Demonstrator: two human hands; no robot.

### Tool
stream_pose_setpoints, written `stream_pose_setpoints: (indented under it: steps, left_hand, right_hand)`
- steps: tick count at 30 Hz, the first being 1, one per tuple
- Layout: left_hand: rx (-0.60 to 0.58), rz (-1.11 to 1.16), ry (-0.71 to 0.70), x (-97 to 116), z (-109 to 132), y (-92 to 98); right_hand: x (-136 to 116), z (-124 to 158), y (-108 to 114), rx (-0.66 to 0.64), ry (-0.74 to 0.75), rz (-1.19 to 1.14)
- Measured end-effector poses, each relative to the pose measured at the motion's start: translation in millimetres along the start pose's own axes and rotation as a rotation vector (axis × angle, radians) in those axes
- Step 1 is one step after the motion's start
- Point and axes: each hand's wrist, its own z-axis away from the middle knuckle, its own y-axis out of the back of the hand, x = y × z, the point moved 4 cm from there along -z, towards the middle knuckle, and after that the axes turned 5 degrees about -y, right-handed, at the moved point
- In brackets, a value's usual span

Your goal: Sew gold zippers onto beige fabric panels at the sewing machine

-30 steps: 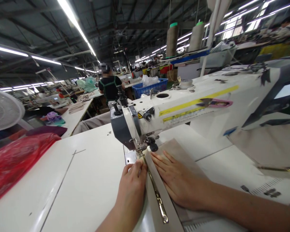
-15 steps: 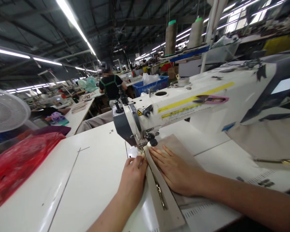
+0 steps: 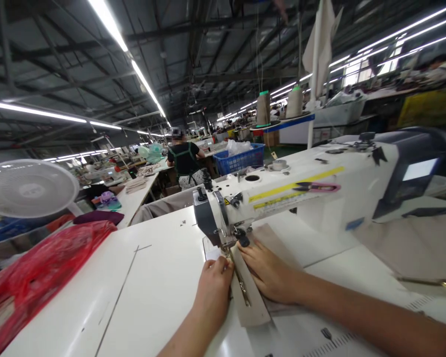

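A beige fabric strip with a gold zipper [image 3: 244,293] runs under the presser foot of a white sewing machine [image 3: 319,208]. My left hand [image 3: 216,285] is closed, its fingertips pinching the strip's left edge just in front of the needle area. My right hand [image 3: 271,275] lies flat, fingers stretched forward, on the strip's right side and the beige fabric panel [image 3: 275,243] beneath it. The zipper's metal pull shows between my hands, towards me. The needle point and the stitching are hidden by the machine head and my fingers.
Pink-handled thread snips [image 3: 319,187] rest on the machine arm. Another beige piece with a zipper [image 3: 427,281] lies at right. Red plastic [image 3: 55,267] and a white fan [image 3: 31,188] are at left. Beyond, a person [image 3: 185,157] works near a blue crate [image 3: 240,158].
The view has tilted upward, so the machine sits lower in it. The zipper strip has slid farther under the presser foot, its near end closer to the needle. Both hands stay beside it.
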Motion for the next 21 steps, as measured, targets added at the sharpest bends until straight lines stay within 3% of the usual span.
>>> stream_pose_setpoints:
  steps: [4, 12, 21]
  left_hand:
    - [0.001, 0.06, 0.038, -0.7, -0.1, 3.1]
    - [-0.028, 0.172, 0.12, -1.6, 3.1, 4.3]
    - [0.015, 0.178, 0.16, 9.1, 12.5, 5.3]
  right_hand:
    - [-25.6, 29.4, 9.0, 0.101, 0.069, -0.043]
    - [-53.2, 56.5, -1.6, 0.277, 0.406, 0.276]
    - [-61.7, 53.0, -9.9, 0.336, 0.382, 0.329]
